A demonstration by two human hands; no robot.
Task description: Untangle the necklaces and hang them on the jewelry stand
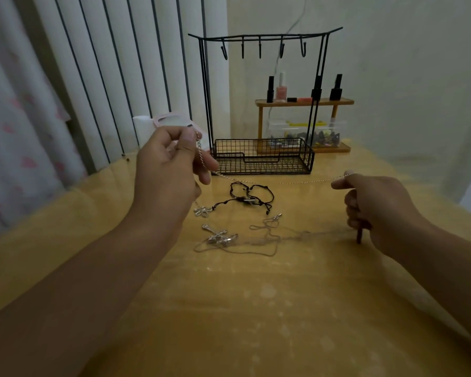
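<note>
1. The left hand [172,156] and right hand [375,202] are each pinching an end of one silver chain [269,181] — it is stretching between them above the counter [256,308].
2. Two more necklaces are lying below — a black cord [252,197] and a thin silver tangle [245,238].
3. The jewelry stand [261,104] is standing behind, five hooks bare.

I see the jewelry stand [261,104] at the table's [256,308] far edge, a shelf [305,102] behind it, and tangled necklaces [239,213] mid-table before it.
</note>
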